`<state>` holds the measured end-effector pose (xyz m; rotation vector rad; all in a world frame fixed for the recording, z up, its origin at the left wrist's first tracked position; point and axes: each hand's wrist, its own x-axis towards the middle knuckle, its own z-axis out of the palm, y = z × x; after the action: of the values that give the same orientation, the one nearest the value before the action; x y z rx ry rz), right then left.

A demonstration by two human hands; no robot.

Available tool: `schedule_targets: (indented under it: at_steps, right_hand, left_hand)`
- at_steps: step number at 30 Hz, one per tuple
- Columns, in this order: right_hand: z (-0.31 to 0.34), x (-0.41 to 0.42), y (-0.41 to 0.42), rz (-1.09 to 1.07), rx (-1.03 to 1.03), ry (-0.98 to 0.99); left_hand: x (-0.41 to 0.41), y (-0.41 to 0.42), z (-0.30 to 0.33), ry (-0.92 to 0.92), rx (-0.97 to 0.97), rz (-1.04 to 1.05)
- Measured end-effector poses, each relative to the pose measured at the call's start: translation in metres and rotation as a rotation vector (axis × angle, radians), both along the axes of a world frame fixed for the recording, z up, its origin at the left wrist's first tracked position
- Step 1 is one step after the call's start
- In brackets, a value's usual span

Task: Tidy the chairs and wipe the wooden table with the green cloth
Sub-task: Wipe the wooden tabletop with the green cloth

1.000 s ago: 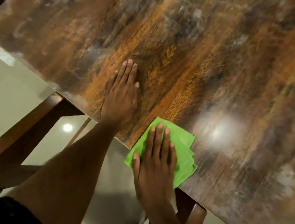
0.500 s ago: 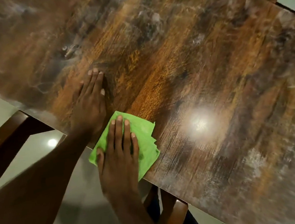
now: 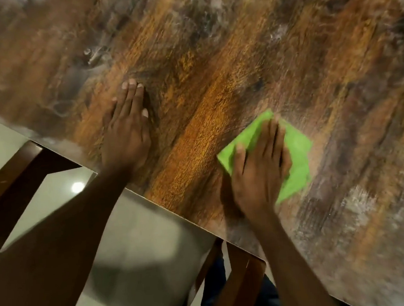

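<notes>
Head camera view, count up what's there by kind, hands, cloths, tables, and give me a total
Hands: 2, the left hand flat on the wood, the right hand pressing the cloth
Green cloths: 1, the green cloth
Wooden tables: 1, the wooden table
Total: 4

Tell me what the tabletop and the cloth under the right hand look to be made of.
Tabletop: wood grain in brown and orange streaks under a glossy finish that mirrors a light; the thin edge leaves solid wood or laminate open. Whitish smears dull parts of it. Cloth: soft bright green fabric, folded and creased under the right hand, possibly microfibre; blur hides the weave.
</notes>
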<state>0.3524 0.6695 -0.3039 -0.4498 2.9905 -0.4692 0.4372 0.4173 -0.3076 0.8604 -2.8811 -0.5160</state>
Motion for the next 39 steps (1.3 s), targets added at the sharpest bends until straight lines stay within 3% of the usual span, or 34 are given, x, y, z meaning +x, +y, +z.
schedule_targets:
  at_steps: [5, 12, 16, 22, 27, 31, 35, 39]
  right_hand:
    - [-0.007, -0.078, -0.04, -0.017, 0.045, 0.049]
    - [0.01, 0.081, -0.037, 0.2, 0.111, -0.093]
    - [0.01, 0.098, 0.015, 0.361, 0.17, -0.07]
    - [0.007, 0.082, 0.06, 0.303, 0.156, -0.056]
    - [0.001, -0.046, 0.035, 0.22, 0.03, -0.023]
    - [0.0, -0.113, 0.009, 0.03, -0.082, -0.02]
    - [-0.003, -0.101, -0.003, -0.027, 0.046, 0.09]
    - [0.004, -0.035, 0.018, -0.002, 0.102, 0.005]
  left_hand:
    - [-0.004, -0.001, 0.002, 0.006, -0.025, 0.002]
    - [-0.004, 0.002, 0.005, 0.003, -0.031, 0.004]
    - [-0.007, 0.003, 0.004, 0.005, -0.02, 0.016]
    - [-0.007, 0.003, 0.001, -0.013, -0.038, 0.033]
    - [-0.019, 0.032, 0.022, -0.077, -0.024, -0.034]
    - [-0.047, 0.109, 0.033, -0.002, 0.027, -0.269]
    - [-0.054, 0.138, 0.024, -0.057, 0.022, -0.297]
    - [-0.054, 0.139, 0.019, -0.031, 0.024, -0.287]
